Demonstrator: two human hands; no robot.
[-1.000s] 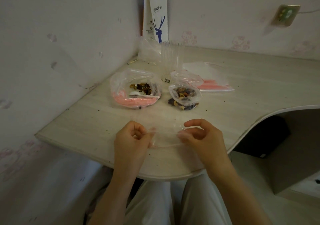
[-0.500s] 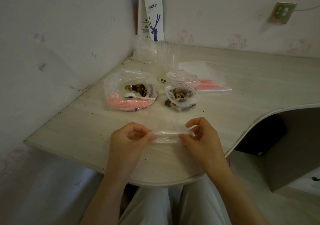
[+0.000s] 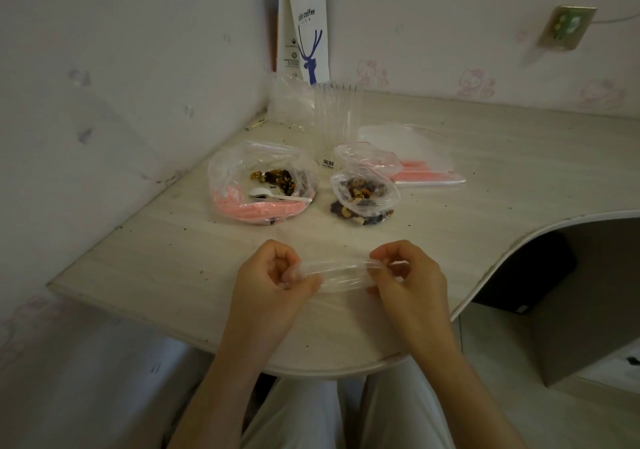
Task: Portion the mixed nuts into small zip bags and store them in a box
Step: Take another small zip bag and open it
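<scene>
Two curled fists, left hand [image 3: 273, 277] and right hand [image 3: 410, 275], each grip pinching zip bag [image 3: 341, 273] ends

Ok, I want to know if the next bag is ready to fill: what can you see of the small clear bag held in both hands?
The small clear bag is thin, see-through plastic, glossy and creased, with nothing visible inside. It is stretched sideways over the near part of the table. The left hand pinches its left end, the right hand its right end. Whether its mouth is open cannot be told.
</scene>
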